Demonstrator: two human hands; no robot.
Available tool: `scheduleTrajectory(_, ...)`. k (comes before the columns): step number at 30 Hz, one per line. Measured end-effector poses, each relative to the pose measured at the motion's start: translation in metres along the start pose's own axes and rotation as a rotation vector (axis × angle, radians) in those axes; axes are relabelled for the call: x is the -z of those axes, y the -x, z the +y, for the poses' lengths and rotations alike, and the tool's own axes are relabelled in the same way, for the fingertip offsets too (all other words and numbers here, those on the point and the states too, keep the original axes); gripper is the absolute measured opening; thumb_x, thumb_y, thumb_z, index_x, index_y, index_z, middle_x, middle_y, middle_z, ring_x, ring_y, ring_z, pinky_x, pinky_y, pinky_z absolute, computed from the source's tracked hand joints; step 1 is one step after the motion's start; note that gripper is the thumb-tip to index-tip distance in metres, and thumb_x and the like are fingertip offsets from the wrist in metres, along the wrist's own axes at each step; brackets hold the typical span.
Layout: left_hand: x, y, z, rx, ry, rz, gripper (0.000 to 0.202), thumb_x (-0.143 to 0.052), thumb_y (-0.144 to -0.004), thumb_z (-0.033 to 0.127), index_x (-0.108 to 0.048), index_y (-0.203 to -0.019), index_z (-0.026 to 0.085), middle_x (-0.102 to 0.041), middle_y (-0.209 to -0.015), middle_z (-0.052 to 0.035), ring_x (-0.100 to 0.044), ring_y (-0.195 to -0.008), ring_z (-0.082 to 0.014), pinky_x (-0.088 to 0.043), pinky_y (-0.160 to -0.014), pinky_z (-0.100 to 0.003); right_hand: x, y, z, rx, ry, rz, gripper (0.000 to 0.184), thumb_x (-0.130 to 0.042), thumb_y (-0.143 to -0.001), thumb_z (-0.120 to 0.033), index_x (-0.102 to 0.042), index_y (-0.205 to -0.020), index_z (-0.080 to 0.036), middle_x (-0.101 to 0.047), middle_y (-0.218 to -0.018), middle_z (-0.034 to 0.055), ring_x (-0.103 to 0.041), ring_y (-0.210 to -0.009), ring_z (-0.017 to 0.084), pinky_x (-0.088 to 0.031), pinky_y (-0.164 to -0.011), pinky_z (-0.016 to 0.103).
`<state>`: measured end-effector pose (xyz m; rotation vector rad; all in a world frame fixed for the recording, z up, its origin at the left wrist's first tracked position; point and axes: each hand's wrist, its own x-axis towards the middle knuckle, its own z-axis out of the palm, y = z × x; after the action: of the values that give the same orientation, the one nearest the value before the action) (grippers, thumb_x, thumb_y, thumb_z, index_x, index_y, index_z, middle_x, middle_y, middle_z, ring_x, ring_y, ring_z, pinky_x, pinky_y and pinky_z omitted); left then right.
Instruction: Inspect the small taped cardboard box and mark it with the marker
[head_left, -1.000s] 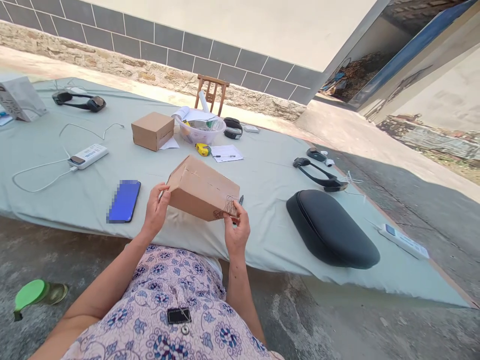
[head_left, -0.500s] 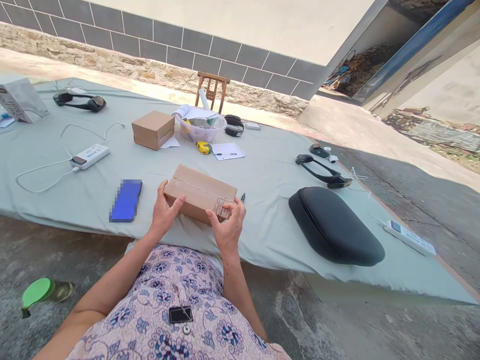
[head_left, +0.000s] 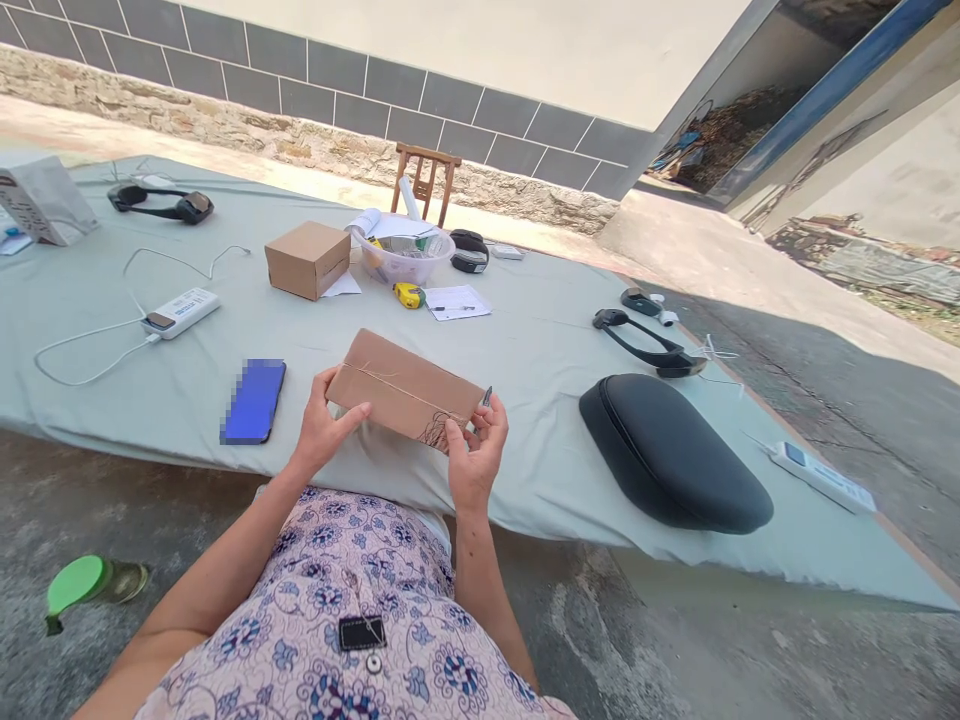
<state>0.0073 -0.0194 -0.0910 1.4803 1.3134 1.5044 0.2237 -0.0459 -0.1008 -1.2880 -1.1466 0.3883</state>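
Note:
I hold a brown cardboard box (head_left: 401, 390) over the near edge of the green-grey sheet (head_left: 525, 350), its broad taped face tilted up toward me. My left hand (head_left: 321, 432) grips its left end, thumb on top. My right hand (head_left: 474, 456) grips the right end beside a dark scribbled drawing on the box. A black pen (head_left: 484, 398) pokes up at my right fingers; I cannot tell whether they hold it.
A blue phone (head_left: 253, 400) lies left of the box. A black padded case (head_left: 671, 455) lies to the right. Farther back are a smaller cardboard box (head_left: 307, 259), a clear bowl (head_left: 405, 256), a yellow tape measure (head_left: 409, 295), a power bank (head_left: 180, 311) and black headsets (head_left: 645, 343).
The box was raised and steeply tilted, then came down toward the sheet, and now its top face is turned a little more toward me. Both hands stayed on its ends.

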Motion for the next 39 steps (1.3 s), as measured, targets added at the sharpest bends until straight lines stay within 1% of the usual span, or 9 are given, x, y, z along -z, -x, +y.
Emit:
scheduleTrajectory(4,0.005,-0.005,-0.007,0.001,-0.046,-0.092,0.068,-0.074,-0.071,0.042,-0.045,-0.130,0.022,-0.056,-0.135,-0.0128,-0.056,-0.126,-0.0279,-0.048,-0.102,-0.040,0.006,-0.008,0.004,-0.048,0.015,0.020,0.064,-0.059,-0.087,-0.047,-0.044,-0.144,-0.021,-0.060,-0.106,0.0079,-0.061,-0.098,0.019,-0.055,-0.080,0.031)
scheduleTrajectory(7,0.009,-0.006,-0.007,0.024,-0.118,-0.201,0.076,-0.072,-0.073,0.036,-0.036,-0.140,0.024,-0.059,-0.135,-0.0134,-0.059,-0.124,-0.0285,-0.048,-0.101,-0.043,0.012,-0.011,0.005,-0.029,0.064,-0.001,0.044,-0.054,-0.090,-0.052,-0.062,-0.118,-0.019,-0.063,-0.097,0.0067,-0.060,-0.087,0.018,-0.054,-0.075,0.031)
scheduleTrajectory(9,0.010,-0.007,-0.004,0.032,-0.160,-0.248,0.081,-0.070,-0.075,0.035,-0.031,-0.145,0.026,-0.058,-0.137,-0.0140,-0.059,-0.124,-0.0291,-0.047,-0.102,-0.044,0.013,-0.011,0.006,-0.002,0.083,-0.006,0.040,-0.052,-0.091,-0.055,-0.065,-0.104,-0.019,-0.063,-0.092,0.0053,-0.059,-0.083,0.017,-0.053,-0.073,0.030)
scheduleTrajectory(15,0.000,-0.003,0.010,0.200,-0.285,-0.098,0.061,-0.068,-0.076,0.055,-0.043,-0.124,0.027,-0.067,-0.113,-0.0075,-0.067,-0.103,-0.0295,-0.052,-0.088,-0.044,0.002,0.000,0.011,0.094,0.262,0.014,0.046,-0.062,-0.082,-0.067,-0.054,-0.087,-0.022,-0.055,-0.091,0.0039,-0.056,-0.090,0.020,-0.052,-0.078,0.034)
scheduleTrajectory(22,-0.024,0.007,0.017,0.220,-0.467,0.036,0.077,-0.077,-0.067,0.059,-0.039,-0.124,0.023,-0.059,-0.130,-0.0177,-0.063,-0.115,-0.0400,-0.052,-0.086,-0.050,-0.011,0.006,0.015,0.073,0.444,0.014,0.060,-0.070,-0.070,-0.074,-0.050,-0.094,-0.023,-0.055,-0.100,0.0084,-0.054,-0.102,0.028,-0.051,-0.084,0.042)
scheduleTrajectory(25,-0.021,0.008,0.014,0.189,-0.400,0.028,0.067,-0.072,-0.074,0.056,-0.039,-0.124,0.024,-0.060,-0.130,-0.0172,-0.065,-0.112,-0.0371,-0.053,-0.085,-0.048,-0.008,0.005,0.016,0.063,0.365,-0.001,0.050,-0.068,-0.076,-0.067,-0.053,-0.094,-0.023,-0.056,-0.099,0.0072,-0.056,-0.099,0.025,-0.052,-0.083,0.040)
scheduleTrajectory(29,-0.013,0.005,0.003,0.120,-0.223,0.030,0.050,-0.062,-0.082,0.045,-0.039,-0.121,0.025,-0.063,-0.125,-0.0131,-0.066,-0.110,-0.0299,-0.051,-0.089,-0.044,-0.005,0.006,0.017,-0.004,0.201,0.016,0.047,-0.061,-0.085,-0.053,-0.055,-0.120,-0.022,-0.057,-0.102,0.0068,-0.058,-0.096,0.021,-0.054,-0.080,0.035)
scheduleTrajectory(34,-0.005,-0.002,-0.011,0.103,-0.052,0.006,0.050,-0.061,-0.080,0.035,-0.036,-0.122,0.024,-0.063,-0.122,-0.0113,-0.062,-0.115,-0.0240,-0.047,-0.098,-0.042,-0.002,0.002,0.012,-0.045,0.139,0.053,0.054,-0.050,-0.091,-0.044,-0.048,-0.138,-0.017,-0.057,-0.076,-0.0008,-0.057,-0.074,0.017,-0.051,-0.077,0.031)
scheduleTrajectory(39,0.008,-0.008,-0.012,0.050,-0.095,-0.087,0.078,-0.059,-0.071,0.023,-0.031,-0.143,0.025,-0.062,-0.124,-0.0108,-0.062,-0.113,-0.0241,-0.048,-0.098,-0.043,0.007,-0.002,0.005,-0.070,0.245,-0.028,0.068,-0.047,-0.093,-0.054,-0.043,-0.148,-0.014,-0.046,-0.056,-0.0076,-0.047,-0.054,0.015,-0.042,-0.061,0.027)
